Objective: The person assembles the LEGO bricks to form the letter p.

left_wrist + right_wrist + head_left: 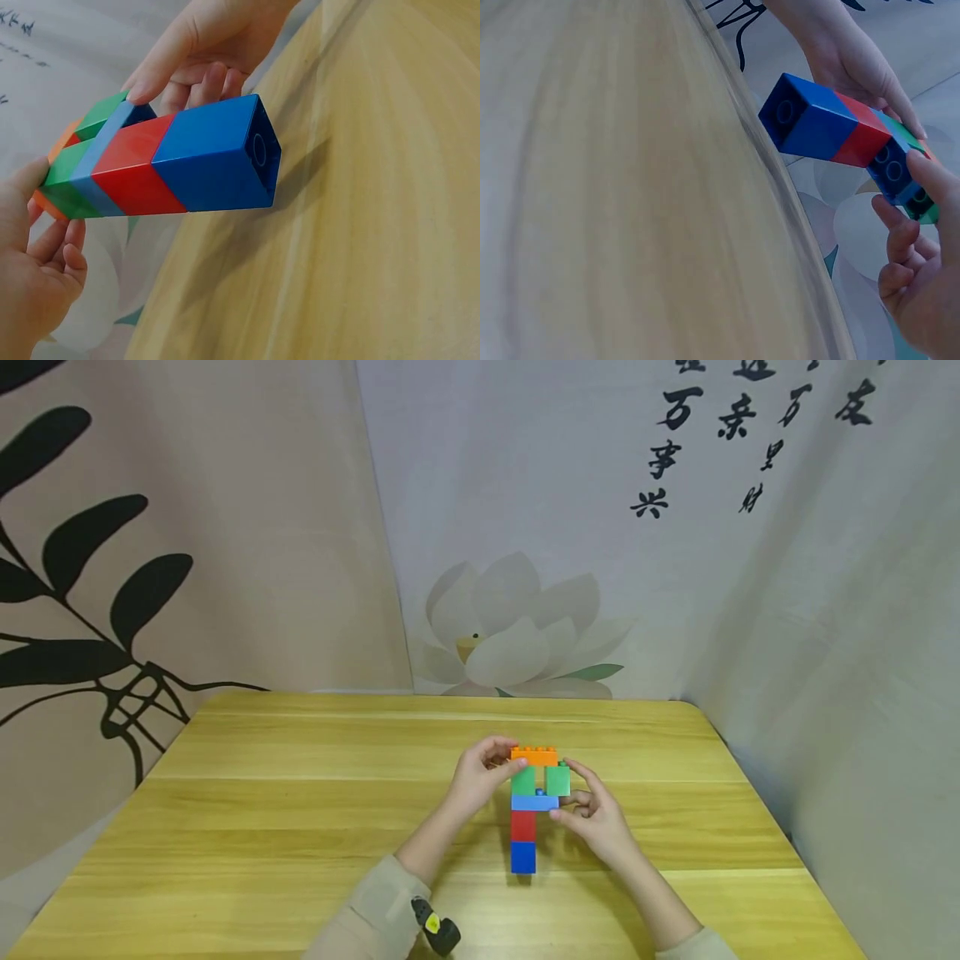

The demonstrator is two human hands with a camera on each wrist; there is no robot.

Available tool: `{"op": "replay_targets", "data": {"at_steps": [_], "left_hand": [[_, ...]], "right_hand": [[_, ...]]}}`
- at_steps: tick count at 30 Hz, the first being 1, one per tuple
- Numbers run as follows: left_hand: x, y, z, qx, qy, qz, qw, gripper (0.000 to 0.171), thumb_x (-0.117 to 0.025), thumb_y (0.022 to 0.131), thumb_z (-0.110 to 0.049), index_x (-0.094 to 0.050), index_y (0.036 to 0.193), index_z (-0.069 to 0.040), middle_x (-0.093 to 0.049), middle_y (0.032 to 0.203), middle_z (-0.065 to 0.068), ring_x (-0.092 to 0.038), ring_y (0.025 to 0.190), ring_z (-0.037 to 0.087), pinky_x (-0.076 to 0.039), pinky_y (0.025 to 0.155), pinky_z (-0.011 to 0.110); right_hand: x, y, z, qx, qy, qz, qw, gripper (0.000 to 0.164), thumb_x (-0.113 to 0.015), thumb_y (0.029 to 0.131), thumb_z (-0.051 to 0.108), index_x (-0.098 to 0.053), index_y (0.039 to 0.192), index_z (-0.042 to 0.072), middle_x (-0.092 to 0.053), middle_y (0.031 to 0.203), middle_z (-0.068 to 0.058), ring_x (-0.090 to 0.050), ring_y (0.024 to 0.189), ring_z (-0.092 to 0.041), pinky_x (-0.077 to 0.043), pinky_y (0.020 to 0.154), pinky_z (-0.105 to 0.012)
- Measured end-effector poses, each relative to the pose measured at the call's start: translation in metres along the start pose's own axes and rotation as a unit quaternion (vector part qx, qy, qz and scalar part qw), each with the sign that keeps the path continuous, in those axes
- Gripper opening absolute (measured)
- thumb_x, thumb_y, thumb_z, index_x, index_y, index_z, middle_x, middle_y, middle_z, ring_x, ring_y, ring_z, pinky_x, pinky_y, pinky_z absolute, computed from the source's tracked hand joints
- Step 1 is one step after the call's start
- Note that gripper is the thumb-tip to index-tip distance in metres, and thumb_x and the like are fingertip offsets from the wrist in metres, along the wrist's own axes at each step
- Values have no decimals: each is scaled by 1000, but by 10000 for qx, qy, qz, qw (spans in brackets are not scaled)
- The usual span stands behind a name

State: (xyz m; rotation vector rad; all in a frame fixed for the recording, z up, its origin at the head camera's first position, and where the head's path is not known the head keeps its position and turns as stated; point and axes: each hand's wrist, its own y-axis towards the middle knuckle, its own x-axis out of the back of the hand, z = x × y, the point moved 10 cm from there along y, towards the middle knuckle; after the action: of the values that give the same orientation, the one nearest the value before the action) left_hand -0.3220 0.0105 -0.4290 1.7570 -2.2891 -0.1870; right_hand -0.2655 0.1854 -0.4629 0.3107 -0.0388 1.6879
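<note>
Both hands hold one stack of toy building bricks up off the table, the hollow underside of its bottom brick showing in the wrist views. Lowest is a dark blue brick (523, 857), then a red brick (523, 826). A flat light blue brick (534, 803) juts right above them. It carries two green bricks (557, 781) with a gap between. An orange brick (534, 757) tops them. My left hand (483, 774) grips the upper left, by the orange and left green bricks. On the right side, my right hand (600, 820) pinches the light blue and right green bricks.
Below the stack lies a wooden table (300, 827), the stack's shadow falling on it. A curtain (495, 485) with a lotus print and dark characters hangs behind the table. A black device (437, 928) with a yellow spot is at the left sleeve.
</note>
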Motion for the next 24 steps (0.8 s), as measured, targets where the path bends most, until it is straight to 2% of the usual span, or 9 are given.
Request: {"op": "replay_targets", "data": {"at_steps": [6,8,12,15,18,21,24], "left_hand": [[1,-1,7,157,94,-64,9998,28,-71,89,-20,-66,113,-9,-68,97,5,-57,86,22,-47,72,31],[0,-2,6,167,110,-38,9998,28,-69,90,-17,-65,115,-4,-67,98,9,-57,87,26,-47,73,32],[0,-2,3,83,210,-15,9997,30,-67,91,-13,-63,117,1,-65,100,14,-56,89,32,-45,73,34],[1,0,10,39,364,-55,9993,31,-68,91,-16,-64,119,-3,-63,105,11,-54,90,30,-43,71,33],[1,2,20,45,500,-91,9987,32,-68,90,-20,-65,119,-6,-62,106,7,-52,89,26,-41,68,32],[2,3,28,100,603,-91,9981,33,-69,90,-24,-66,119,-8,-61,104,4,-51,87,23,-43,67,30],[3,4,34,149,611,-63,9980,34,-68,91,-26,-66,119,-8,-62,104,3,-51,87,22,-44,68,30]], "right_hand": [[-2,6,-12,-252,17,62,9997,80,-74,83,6,-30,149,10,-69,91,-16,-57,68,-44,-42,52,-22],[-2,7,-16,-298,24,94,9995,80,-74,83,5,-29,149,8,-68,91,-16,-58,69,-44,-43,53,-23],[-3,10,-19,-310,-32,88,9995,79,-75,83,8,-30,148,8,-69,90,-14,-59,66,-33,-43,53,-23],[-3,11,-20,-242,-103,42,9996,78,-76,83,10,-32,147,8,-68,94,-14,-52,58,-19,-39,51,-21],[-2,12,-22,-286,-187,-30,9994,76,-77,81,10,-37,145,8,-65,104,-16,-44,53,-12,-36,46,-20],[-3,12,-22,-475,-199,-47,9987,74,-77,81,9,-39,144,9,-60,113,-17,-42,50,-12,-36,44,-20],[-6,10,-11,-541,-224,-17,9983,72,-76,81,7,-39,143,4,-56,117,-20,-44,50,-13,-38,44,-21]]}}
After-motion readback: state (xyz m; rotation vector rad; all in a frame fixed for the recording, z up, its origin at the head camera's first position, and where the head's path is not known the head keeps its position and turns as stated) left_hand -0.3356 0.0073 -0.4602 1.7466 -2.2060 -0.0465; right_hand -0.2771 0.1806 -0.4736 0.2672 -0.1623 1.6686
